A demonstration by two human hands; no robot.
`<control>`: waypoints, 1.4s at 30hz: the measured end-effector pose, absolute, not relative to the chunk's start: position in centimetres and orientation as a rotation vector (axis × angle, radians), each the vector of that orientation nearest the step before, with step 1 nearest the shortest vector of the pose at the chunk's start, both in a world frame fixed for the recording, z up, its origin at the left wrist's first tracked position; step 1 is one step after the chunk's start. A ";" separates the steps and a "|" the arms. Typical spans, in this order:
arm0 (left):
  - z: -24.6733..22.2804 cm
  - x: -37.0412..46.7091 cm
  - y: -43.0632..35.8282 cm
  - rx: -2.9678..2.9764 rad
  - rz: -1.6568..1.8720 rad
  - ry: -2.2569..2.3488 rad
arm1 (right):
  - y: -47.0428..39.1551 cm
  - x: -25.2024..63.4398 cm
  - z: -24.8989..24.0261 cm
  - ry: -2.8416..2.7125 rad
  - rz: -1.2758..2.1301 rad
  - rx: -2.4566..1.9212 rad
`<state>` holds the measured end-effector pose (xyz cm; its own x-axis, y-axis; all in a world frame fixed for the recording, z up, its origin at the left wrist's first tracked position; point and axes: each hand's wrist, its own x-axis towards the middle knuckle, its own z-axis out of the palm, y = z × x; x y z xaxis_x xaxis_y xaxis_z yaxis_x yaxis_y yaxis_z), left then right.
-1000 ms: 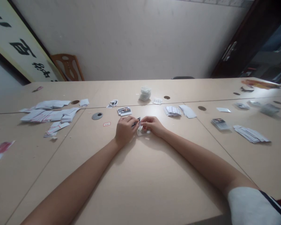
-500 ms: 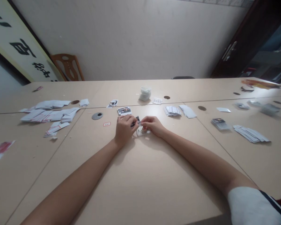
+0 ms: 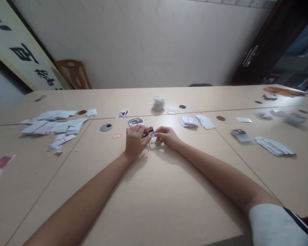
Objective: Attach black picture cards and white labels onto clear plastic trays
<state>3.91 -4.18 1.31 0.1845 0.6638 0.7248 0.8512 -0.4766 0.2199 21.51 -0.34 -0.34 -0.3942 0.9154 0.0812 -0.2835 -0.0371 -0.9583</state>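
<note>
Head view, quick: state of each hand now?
Left hand: closed on a dark-printed card.
Right hand: by the card's edge; grip cannot be told.

Dark photo card (image 3: 147,132), apparently tilted.

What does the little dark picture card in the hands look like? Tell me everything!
The small, dark, flat picture card looks like glossy paper or plastic, with orange and pale spots too tiny to make out. The left hand grips it and hides part of it. The right hand's fingertips are at its right end; I can't tell if they touch. It looks slanted, with a clear plastic piece close by, nearer the person.
</note>
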 end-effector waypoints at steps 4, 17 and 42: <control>1.1 3.9 -4.0 -2.253 -1.129 -1.480 | -0.3 21.6 -0.4 -1.302 1.628 -0.724; 0.8 3.7 -3.7 -2.239 -1.044 -1.423 | -0.1 21.6 -0.8 -1.343 1.639 -0.697; 0.6 3.7 -3.5 -2.237 -1.197 -1.315 | -0.7 21.6 -0.1 -1.353 1.606 -0.759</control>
